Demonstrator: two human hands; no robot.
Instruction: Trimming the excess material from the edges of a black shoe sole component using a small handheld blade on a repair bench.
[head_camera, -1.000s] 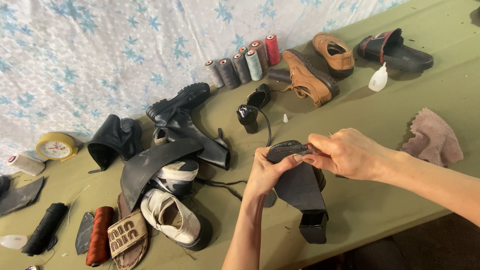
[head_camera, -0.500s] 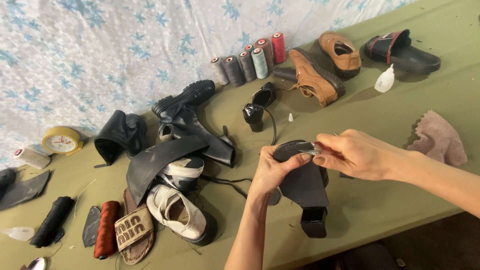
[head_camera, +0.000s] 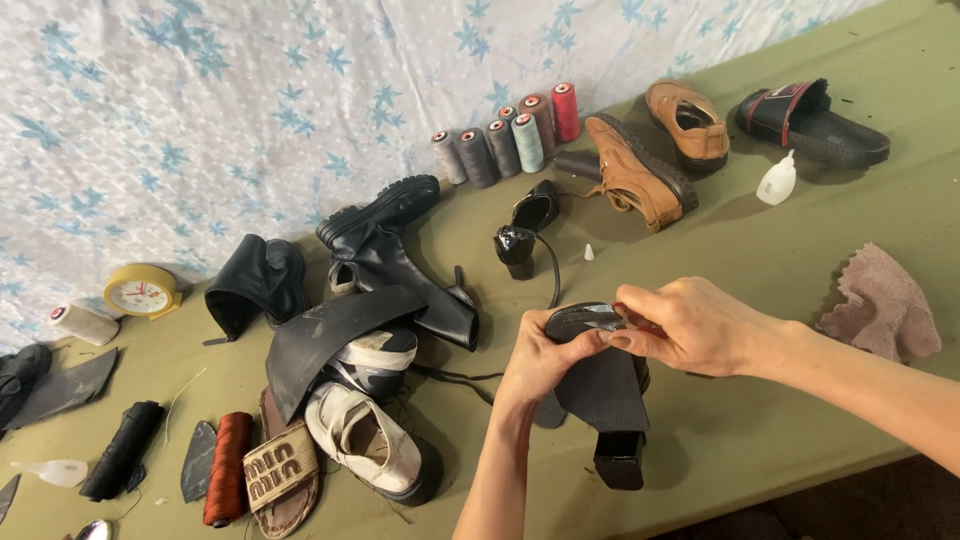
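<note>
Black block-heeled shoe (head_camera: 610, 400) sits upside down between our two hands, just above the green surface (head_camera: 800, 400) near its front edge, sole facing up and heel pointing toward us. Our left hand (head_camera: 545, 360) cups the toe end from the left, thumb pressed onto the sole; grip closed on the shoe. Our right hand (head_camera: 690, 325) comes in from the right, fingertips pinched at a shiny patch on the toe part of the sole; grip closed there too, though we cannot tell whether it pinches a separate piece or the sole itself. Left of the hands: a heap with black boots (head_camera: 390, 250), a white sneaker (head_camera: 365, 440) and a woven sandal (head_camera: 280, 475). Behind: a black heeled pump (head_camera: 525, 225), a row of thread cones (head_camera: 505, 140), two brown leather shoes (head_camera: 650, 150), a black slide (head_camera: 810, 120) and a small white glue bottle (head_camera: 776, 182). A pinkish cloth (head_camera: 885, 305) lies right of our right hand. A yellow clock (head_camera: 142, 291) stands at far left.
</note>
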